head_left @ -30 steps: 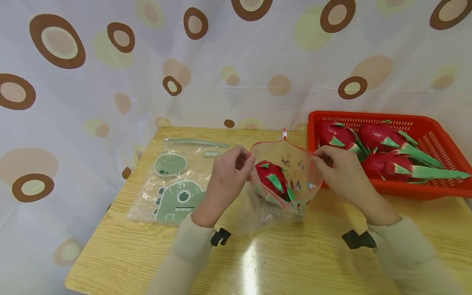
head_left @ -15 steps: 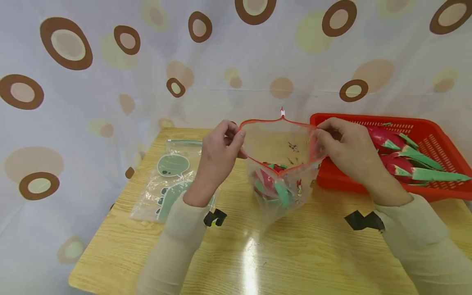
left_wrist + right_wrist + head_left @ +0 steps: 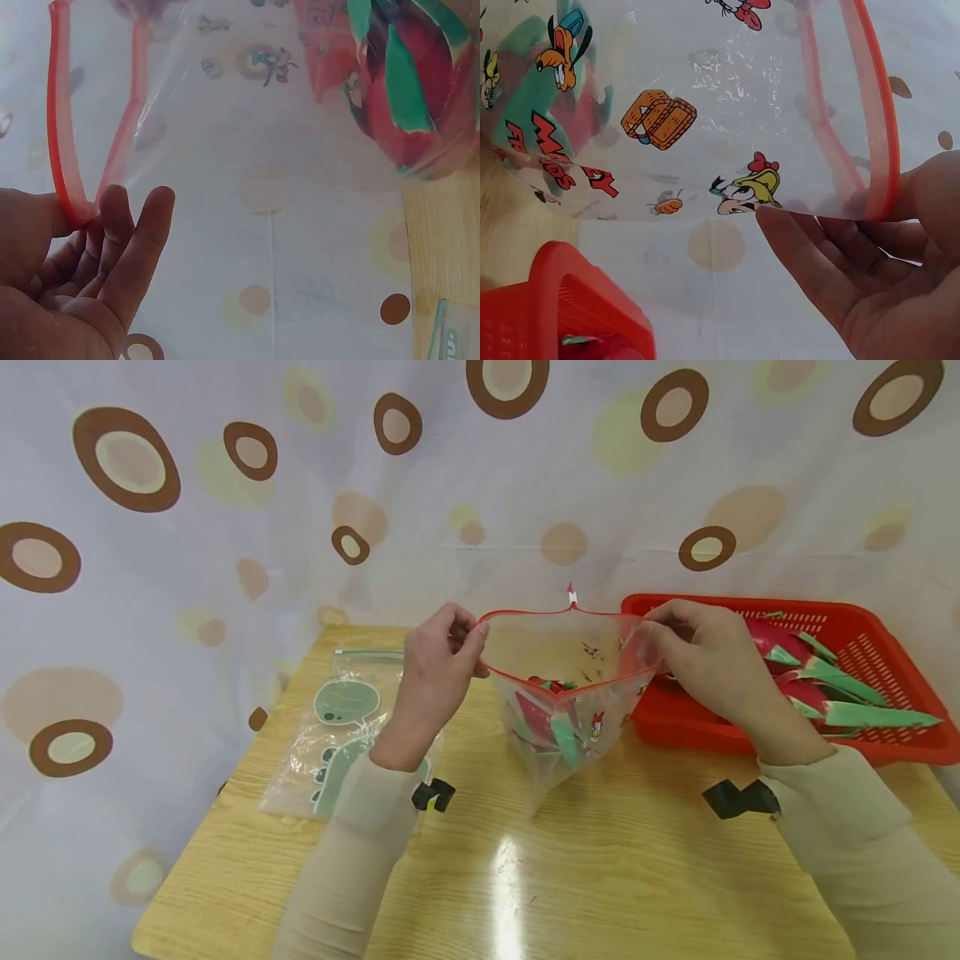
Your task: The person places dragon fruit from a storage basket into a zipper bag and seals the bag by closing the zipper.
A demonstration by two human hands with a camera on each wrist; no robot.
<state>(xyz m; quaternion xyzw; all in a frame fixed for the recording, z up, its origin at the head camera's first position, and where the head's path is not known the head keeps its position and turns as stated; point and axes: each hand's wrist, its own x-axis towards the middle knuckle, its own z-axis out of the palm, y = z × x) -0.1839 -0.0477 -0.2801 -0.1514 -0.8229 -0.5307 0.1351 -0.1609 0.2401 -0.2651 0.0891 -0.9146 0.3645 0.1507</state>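
A clear zip bag (image 3: 592,727) with a red-edged mouth and cartoon prints is stretched wide between both hands. Inside its lower part lies a red dragon fruit (image 3: 536,714) with green scales, seen through the plastic. My left hand (image 3: 438,681) pinches the left end of the mouth between thumb and fingers. At the opposite end, my right hand (image 3: 712,664) pinches the red rim. In the left wrist view the dragon fruit (image 3: 412,82) shows at upper right. The right wrist view has the printed bag (image 3: 727,90) spread beside the thumb and fingers.
A red plastic basket (image 3: 690,731) holding several dragon fruits (image 3: 780,643) stands at the table's back right. Left of the hands, another clear zip bag (image 3: 345,702) with a green dinosaur print lies flat on the wooden table (image 3: 600,877). A patterned curtain hangs behind.
Both hands have risen and spread slightly apart, lifting the bag's mouth. The dragon fruit now sits deeper in the bag, seen mostly through its front wall.
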